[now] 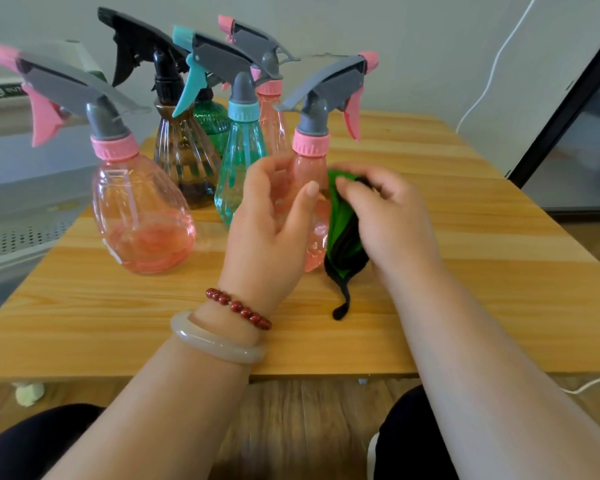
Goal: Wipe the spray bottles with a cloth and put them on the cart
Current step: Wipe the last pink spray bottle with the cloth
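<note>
A pink spray bottle (pixel 312 161) with a grey head stands on the wooden table (pixel 465 237). My left hand (pixel 271 223) grips its body from the left. My right hand (pixel 388 216) holds a green cloth with black trim (pixel 342 237) against the bottle's right side. Several more spray bottles stand behind and to the left: a large pink one (pixel 139 213), a brown one with a black head (pixel 184 157), a teal one (pixel 239 161), a green one (pixel 212 123) and another pink one (pixel 271 112).
A white perforated metal cart (pixel 21 216) stands at the table's left edge. A dark framed panel (pixel 568 133) leans at the right, with a white cable (pixel 492 74) on the wall. My knees are below the table's front edge.
</note>
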Action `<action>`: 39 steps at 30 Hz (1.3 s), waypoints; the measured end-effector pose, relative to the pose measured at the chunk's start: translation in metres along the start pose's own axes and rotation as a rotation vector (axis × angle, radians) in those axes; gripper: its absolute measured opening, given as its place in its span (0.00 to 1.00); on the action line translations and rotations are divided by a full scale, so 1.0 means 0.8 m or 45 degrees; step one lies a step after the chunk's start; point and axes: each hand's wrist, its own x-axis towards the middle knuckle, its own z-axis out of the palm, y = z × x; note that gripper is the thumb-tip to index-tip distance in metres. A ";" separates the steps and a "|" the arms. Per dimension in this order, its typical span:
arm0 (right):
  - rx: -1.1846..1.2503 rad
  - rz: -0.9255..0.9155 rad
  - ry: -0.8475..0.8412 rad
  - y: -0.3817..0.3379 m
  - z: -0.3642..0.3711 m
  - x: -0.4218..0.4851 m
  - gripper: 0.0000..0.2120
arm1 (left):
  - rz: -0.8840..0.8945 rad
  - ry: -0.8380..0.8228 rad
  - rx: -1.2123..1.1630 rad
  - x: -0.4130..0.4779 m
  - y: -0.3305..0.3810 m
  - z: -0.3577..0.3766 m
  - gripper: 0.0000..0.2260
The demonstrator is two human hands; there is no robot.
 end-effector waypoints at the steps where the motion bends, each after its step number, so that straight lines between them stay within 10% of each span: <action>1: 0.128 -0.005 -0.002 -0.002 0.002 -0.002 0.07 | -0.007 -0.012 -0.037 -0.001 0.000 0.001 0.14; 10: 0.121 0.266 -0.003 0.016 0.010 0.001 0.10 | 0.044 0.020 0.136 0.000 -0.003 0.002 0.23; 16: 0.736 0.227 -0.045 0.005 0.003 0.004 0.09 | 0.120 0.021 0.136 -0.002 0.000 0.002 0.21; 39: 0.231 0.238 -0.084 0.013 -0.010 0.011 0.14 | 0.175 0.087 0.187 -0.004 0.002 0.002 0.21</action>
